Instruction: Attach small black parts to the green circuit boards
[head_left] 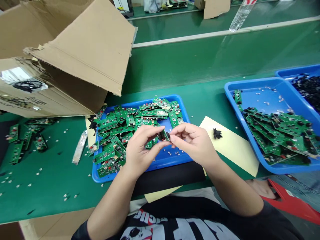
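Left hand (141,151): thumb and fingers in a narrow pinch on one small circuit board (163,136). Right hand (195,143): fingers bunched close at the board's black part (167,134); cannot tell whether they grip it. Board held above blue tray (185,115), near tabletop's (55,180) front edge. More boards (117,130) heaped inside.

2 hands, centre: left hand (140,149), right hand (194,142). 1 held board (164,135). 3 blue trays: centre (162,155), right (252,99), right edge (293,70). 1 cardboard box (96,41), upper left. 1 bottle (240,18), upper right. 1 clear packet (80,147), left. Piled boards (107,123): overlapping, too many to count.
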`<state>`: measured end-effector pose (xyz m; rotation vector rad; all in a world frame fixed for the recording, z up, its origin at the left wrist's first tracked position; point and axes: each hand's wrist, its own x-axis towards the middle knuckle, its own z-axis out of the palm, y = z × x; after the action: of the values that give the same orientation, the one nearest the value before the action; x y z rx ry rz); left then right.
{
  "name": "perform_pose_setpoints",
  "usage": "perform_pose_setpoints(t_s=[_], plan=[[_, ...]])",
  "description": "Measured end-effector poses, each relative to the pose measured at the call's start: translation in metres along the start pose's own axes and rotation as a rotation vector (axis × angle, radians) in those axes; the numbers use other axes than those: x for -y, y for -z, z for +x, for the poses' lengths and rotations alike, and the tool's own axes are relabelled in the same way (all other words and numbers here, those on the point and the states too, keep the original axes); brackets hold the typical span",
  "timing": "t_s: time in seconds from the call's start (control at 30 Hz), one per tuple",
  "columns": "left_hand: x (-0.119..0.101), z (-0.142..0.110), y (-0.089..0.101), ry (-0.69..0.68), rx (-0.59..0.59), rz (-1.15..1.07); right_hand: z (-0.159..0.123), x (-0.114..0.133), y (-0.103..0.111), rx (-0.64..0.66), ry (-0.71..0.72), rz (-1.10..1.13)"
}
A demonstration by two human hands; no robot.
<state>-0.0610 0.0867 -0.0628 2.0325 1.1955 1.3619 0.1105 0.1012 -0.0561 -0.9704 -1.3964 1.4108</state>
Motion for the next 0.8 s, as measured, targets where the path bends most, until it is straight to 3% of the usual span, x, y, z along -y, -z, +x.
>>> perform_pose_setpoints(t_s=[0.1, 0.27, 0.37, 0.5, 0.6, 0.8], plan=[[-0.002, -0.002, -0.004, 0.069, 0.047, -0.089, -0.002, -0.003, -0.001, -0.051, 0.175, -0.162], [-0.009, -0.002, -0.008, 0.069, 0.09, -0.041, -0.001, -0.008, -0.004, -0.17, 0.513, -0.532], [-0.01, -0.005, -0.011, 0.194, 0.094, -0.123, -0.001, -0.011, -0.007, -0.238, 0.597, -0.653], [-0.01, -0.006, -0.015, 0.347, 0.056, -0.222, -0.003, -0.011, -0.007, -0.235, 0.565, -0.748], [-0.011, -0.004, -0.017, 0.4, 0.029, -0.272, -0.004, -0.008, -0.008, -0.179, 0.488, -0.803], [-0.012, -0.003, -0.023, 0.454, -0.022, -0.28, -0.007, -0.006, -0.009, -0.183, 0.318, -0.743]])
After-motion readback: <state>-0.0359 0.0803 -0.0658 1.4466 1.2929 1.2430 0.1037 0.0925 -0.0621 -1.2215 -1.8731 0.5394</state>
